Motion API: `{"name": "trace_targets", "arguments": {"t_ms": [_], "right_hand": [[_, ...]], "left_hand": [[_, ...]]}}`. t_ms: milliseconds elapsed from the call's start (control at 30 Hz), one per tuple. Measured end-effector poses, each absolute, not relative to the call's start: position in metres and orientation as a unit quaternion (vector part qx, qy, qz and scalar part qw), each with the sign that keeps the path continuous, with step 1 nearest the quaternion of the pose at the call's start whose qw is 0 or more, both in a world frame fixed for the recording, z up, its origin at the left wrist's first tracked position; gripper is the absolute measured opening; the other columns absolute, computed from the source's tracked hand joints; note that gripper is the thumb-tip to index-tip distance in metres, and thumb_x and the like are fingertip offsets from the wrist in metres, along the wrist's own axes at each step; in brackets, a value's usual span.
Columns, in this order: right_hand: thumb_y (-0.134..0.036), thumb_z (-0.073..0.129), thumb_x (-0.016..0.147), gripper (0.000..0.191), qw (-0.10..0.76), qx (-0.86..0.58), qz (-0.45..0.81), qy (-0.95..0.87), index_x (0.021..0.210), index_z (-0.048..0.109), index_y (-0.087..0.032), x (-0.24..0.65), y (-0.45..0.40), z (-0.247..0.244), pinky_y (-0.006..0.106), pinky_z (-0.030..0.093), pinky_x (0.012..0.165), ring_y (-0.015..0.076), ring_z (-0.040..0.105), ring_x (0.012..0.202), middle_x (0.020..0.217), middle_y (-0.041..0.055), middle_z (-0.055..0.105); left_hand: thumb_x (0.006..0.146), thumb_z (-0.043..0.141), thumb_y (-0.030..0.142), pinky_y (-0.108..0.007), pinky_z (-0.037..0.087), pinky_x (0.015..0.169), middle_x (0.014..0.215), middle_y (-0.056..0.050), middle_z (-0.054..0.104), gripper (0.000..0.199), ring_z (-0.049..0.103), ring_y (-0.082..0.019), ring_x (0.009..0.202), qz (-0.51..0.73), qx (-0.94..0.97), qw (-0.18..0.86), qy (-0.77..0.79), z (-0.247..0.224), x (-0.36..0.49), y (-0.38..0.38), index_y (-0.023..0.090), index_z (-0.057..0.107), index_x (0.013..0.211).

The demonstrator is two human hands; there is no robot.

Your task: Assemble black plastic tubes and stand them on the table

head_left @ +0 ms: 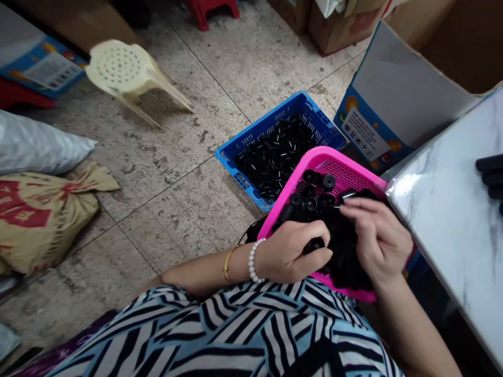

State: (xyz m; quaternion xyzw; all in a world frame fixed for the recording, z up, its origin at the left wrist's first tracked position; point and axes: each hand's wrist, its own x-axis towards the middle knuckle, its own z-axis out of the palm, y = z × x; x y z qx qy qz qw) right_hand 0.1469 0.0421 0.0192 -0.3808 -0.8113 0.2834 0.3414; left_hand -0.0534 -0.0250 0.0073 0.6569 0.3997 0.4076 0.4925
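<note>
My left hand [294,248], with a pearl bracelet and a gold bangle at its wrist, is closed around a black cylindrical part [315,244]. Most of that part is hidden by the fingers. Just right of it, my right hand [383,235] is slightly blurred over the pink basket [324,153], its fingers stretched left and its thumb apart. Nothing held shows in it, though a small shiny strip lies by its fingertips. Black round parts [310,203] with centre holes fill the basket, which sits tilted at my lap.
A blue crate [236,170] of small black parts stands on the floor beyond the basket. A marbled table [459,209] borders my right side, with a printed carton [396,99] behind. Leftward are a cream stool [118,65] and a tied sack [51,220].
</note>
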Motion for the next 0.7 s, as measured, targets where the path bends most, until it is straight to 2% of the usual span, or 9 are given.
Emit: {"name": "trace_targets", "arguments": {"t_ms": [100, 167, 233, 333, 400, 467, 533, 633, 700], "right_hand": [[-0.024, 0.066, 0.096, 0.038, 0.223, -0.395, 0.153, -0.878, 0.134, 0.068, -0.025, 0.128, 0.078, 0.004, 0.042, 0.059, 0.098, 0.027, 0.069, 0.117, 0.133, 0.0111, 0.069], [-0.024, 0.064, 0.096, 0.034, 0.146, -0.41, 0.121, -0.892, 0.129, 0.068, -0.024, 0.124, 0.091, -0.008, 0.04, 0.061, 0.09, 0.0277, 0.07, 0.112, 0.129, 0.0116, 0.071], [-0.026, 0.066, 0.093, 0.024, 0.171, -0.477, 0.155, -0.848, 0.117, 0.068, -0.022, 0.131, 0.09, -0.015, 0.038, 0.061, 0.085, 0.0254, 0.072, 0.101, 0.114, 0.0093, 0.074], [-0.037, 0.074, 0.088, 0.027, 0.301, -0.557, 0.373, -0.678, 0.107, 0.06, -0.025, 0.148, 0.064, -0.013, 0.035, 0.062, 0.08, 0.0195, 0.073, 0.086, 0.106, 0.004, 0.074], [-0.042, 0.074, 0.09, 0.029, 0.339, -0.53, 0.541, -0.559, 0.107, 0.056, -0.027, 0.152, 0.039, -0.007, 0.032, 0.062, 0.075, 0.0174, 0.073, 0.082, 0.108, 0.0026, 0.074], [-0.044, 0.074, 0.09, 0.029, 0.343, -0.479, 0.63, -0.506, 0.107, 0.057, -0.027, 0.146, 0.018, -0.001, 0.03, 0.061, 0.072, 0.0171, 0.074, 0.082, 0.102, 0.0021, 0.076], [-0.041, 0.076, 0.09, 0.026, 0.348, -0.455, 0.634, -0.519, 0.107, 0.063, -0.027, 0.136, 0.009, 0.003, 0.029, 0.061, 0.076, 0.0174, 0.074, 0.087, 0.098, 0.0021, 0.076], [-0.038, 0.073, 0.093, 0.014, 0.327, -0.443, 0.579, -0.601, 0.095, 0.073, -0.024, 0.128, 0.018, 0.003, 0.035, 0.06, 0.09, 0.0202, 0.073, 0.101, 0.108, 0.0056, 0.077], [-0.038, 0.067, 0.097, 0.022, 0.293, -0.437, 0.546, -0.652, 0.086, 0.076, -0.023, 0.126, 0.033, 0.001, 0.036, 0.06, 0.087, 0.0202, 0.073, 0.097, 0.106, 0.0068, 0.077]], "left_hand": [[0.099, 0.052, 0.023, -0.027, 0.044, 0.071, 0.078, -0.002, 0.058, 0.013, 0.054, -0.014, 0.074, 0.454, 0.643, 0.459, 0.411, 0.007, -0.061, -0.025, 0.017, 0.056, 0.087], [0.098, 0.06, 0.03, -0.029, 0.045, 0.072, 0.08, -0.003, 0.058, 0.016, 0.055, -0.015, 0.076, 0.493, 0.603, 0.469, 0.417, 0.001, -0.065, -0.028, 0.017, 0.058, 0.088], [0.086, 0.079, 0.043, -0.029, 0.045, 0.07, 0.082, -0.003, 0.059, 0.033, 0.055, -0.015, 0.075, 0.535, 0.54, 0.504, 0.41, -0.006, -0.066, -0.032, 0.017, 0.058, 0.086], [0.067, 0.096, 0.041, -0.026, 0.047, 0.067, 0.079, 0.001, 0.058, 0.048, 0.056, -0.012, 0.071, 0.565, 0.432, 0.562, 0.422, -0.013, -0.062, -0.035, 0.018, 0.058, 0.088], [0.073, 0.093, 0.033, -0.023, 0.046, 0.064, 0.074, 0.004, 0.055, 0.045, 0.053, -0.009, 0.065, 0.546, 0.388, 0.593, 0.448, -0.013, -0.058, -0.033, 0.019, 0.064, 0.104], [0.079, 0.089, 0.029, -0.022, 0.049, 0.068, 0.076, 0.004, 0.059, 0.049, 0.057, -0.009, 0.068, 0.514, 0.398, 0.599, 0.468, -0.01, -0.054, -0.028, 0.021, 0.067, 0.121], [0.081, 0.087, 0.029, -0.027, 0.054, 0.08, 0.088, -0.001, 0.068, 0.045, 0.064, -0.013, 0.081, 0.5, 0.444, 0.57, 0.478, -0.007, -0.054, -0.023, 0.021, 0.071, 0.123], [0.077, 0.089, 0.034, -0.035, 0.056, 0.093, 0.098, -0.006, 0.071, 0.037, 0.067, -0.019, 0.095, 0.512, 0.488, 0.503, 0.497, -0.005, -0.059, -0.021, 0.02, 0.078, 0.11], [0.074, 0.092, 0.035, -0.039, 0.056, 0.099, 0.106, -0.008, 0.072, 0.038, 0.068, -0.022, 0.105, 0.521, 0.487, 0.489, 0.502, -0.006, -0.062, -0.024, 0.019, 0.078, 0.105]]}}
